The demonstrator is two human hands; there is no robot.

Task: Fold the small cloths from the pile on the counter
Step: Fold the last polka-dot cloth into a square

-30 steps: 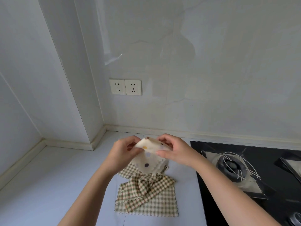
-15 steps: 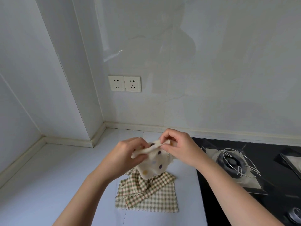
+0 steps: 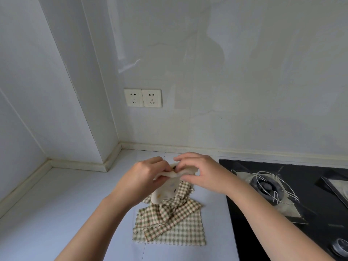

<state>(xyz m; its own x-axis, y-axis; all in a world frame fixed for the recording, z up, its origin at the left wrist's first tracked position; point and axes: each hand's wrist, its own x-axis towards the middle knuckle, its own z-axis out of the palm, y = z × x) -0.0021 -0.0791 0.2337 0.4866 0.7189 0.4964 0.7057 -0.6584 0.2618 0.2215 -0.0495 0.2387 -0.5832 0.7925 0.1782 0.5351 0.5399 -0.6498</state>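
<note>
A small cream cloth with coloured dots [image 3: 165,193] hangs above the pile, held at its top edge by both hands. My left hand [image 3: 143,178] pinches the left part of that edge. My right hand [image 3: 203,172] pinches the right part, its fingers curled over the fabric. Below lies the pile of green-and-cream checked cloths [image 3: 169,223], crumpled on top and flat underneath, on the pale counter [image 3: 66,213]. The dotted cloth's lower part droops onto the pile.
A black gas hob [image 3: 282,223] with a wire pot stand [image 3: 273,187] lies right of the pile. Two wall sockets [image 3: 142,97] sit on the back wall. A wall column juts out at the back left.
Both hands have drawn closer together and lower with the dotted cloth, bunching its top edge. The cloth's bottom now rests on the checked pile.
</note>
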